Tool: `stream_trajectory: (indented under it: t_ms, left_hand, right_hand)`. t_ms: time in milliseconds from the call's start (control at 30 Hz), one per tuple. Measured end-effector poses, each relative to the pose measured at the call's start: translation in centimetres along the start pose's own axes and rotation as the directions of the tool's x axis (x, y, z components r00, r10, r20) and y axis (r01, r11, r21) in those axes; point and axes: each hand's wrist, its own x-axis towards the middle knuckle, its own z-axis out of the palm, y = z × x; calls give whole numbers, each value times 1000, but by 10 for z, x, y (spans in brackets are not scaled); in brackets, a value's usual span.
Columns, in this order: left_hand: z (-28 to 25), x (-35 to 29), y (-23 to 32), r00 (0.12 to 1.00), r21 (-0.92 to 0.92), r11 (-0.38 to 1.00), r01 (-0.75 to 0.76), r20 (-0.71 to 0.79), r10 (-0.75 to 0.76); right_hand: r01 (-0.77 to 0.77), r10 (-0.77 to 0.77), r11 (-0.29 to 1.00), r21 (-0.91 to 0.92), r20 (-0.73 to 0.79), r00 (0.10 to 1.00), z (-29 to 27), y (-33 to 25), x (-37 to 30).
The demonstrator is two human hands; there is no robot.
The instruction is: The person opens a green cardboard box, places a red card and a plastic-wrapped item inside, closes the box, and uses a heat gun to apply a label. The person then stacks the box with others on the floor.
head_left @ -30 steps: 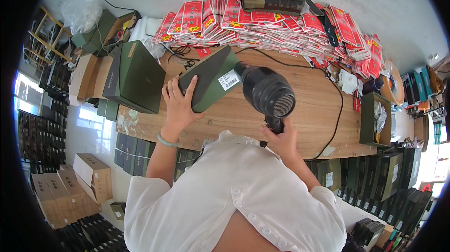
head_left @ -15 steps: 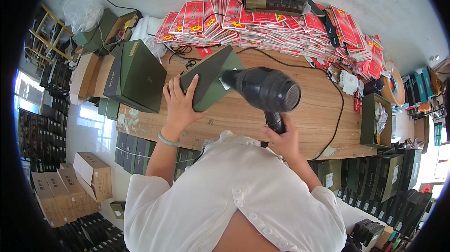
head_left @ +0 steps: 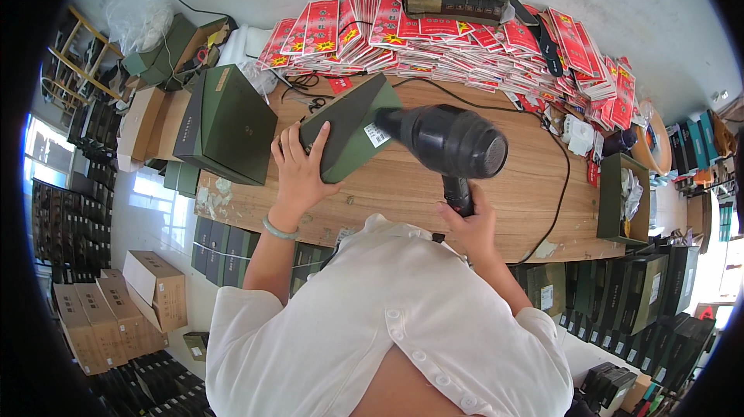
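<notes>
A dark green shoebox (head_left: 353, 118) stands tilted on the wooden table, with a white barcode label (head_left: 377, 135) on its facing side. My left hand (head_left: 298, 160) grips the box at its lower left, thumb along the near edge and fingers over the dark side. In my right hand (head_left: 469, 223) is the handle of a black hair dryer (head_left: 446, 138). Its nozzle points left at the box, close to the label; whether it touches cannot be made out. Left of my left hand stands a larger green box (head_left: 232, 126).
Red printed packets (head_left: 442, 45) are heaped along the wall, with green boxes (head_left: 457, 6) on top. A black cord (head_left: 564, 184) crosses the wooden table (head_left: 511, 223) on the right. An open green box (head_left: 624, 200) holds wrapping at the right edge. Cartons (head_left: 155, 293) stand on the floor at left.
The hair dryer has shifted slightly right, and more of the barcode label now shows. My left hand and the shoebox have hardly moved.
</notes>
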Motion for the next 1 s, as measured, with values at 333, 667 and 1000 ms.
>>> stream_trajectory:
  t_ms: [333, 667, 1000]
  left_hand:
    - [0, 0, -2, 999, -36, 999, -5, -33, 4]
    - [25, -2, -14, 995, 8, 1000, -16, -98, 17]
    - [102, -31, -62, 995, 198, 976, 93, 22, -99]
  right_hand:
    - [-68, 66, 997, 37, 48, 997, -1, -14, -7]
    - [-71, 75, 996, -53, 72, 995, -8, -11, -16]
    - [-65, 70, 996, -62, 71, 995, -16, -1, -19]
